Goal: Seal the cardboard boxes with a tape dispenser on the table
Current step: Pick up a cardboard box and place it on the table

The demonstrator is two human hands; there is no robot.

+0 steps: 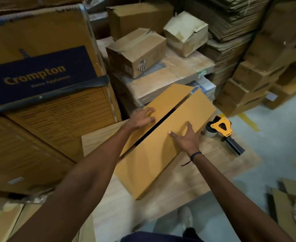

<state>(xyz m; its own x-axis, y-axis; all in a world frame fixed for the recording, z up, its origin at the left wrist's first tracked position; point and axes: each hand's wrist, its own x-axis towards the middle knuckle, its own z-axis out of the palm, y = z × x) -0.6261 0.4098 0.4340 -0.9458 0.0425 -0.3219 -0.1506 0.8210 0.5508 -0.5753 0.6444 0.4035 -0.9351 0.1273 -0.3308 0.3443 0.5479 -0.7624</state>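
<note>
Cardboard box [161, 137] sits on wooden bench [187, 186], top flaps nearly closed, dark seam gap between them. Left hand [142, 117] and right hand [185, 138] press flat, fingers spread, one per flap. Box probably light; flaps stiff yet springy. Tape dispenser [225, 133] lies just beside box; best gripped by dark handle.

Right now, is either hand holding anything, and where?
Nothing is gripped. The left hand and right hand press flat on the cardboard box top flaps; the tape dispenser lies untouched.
</note>
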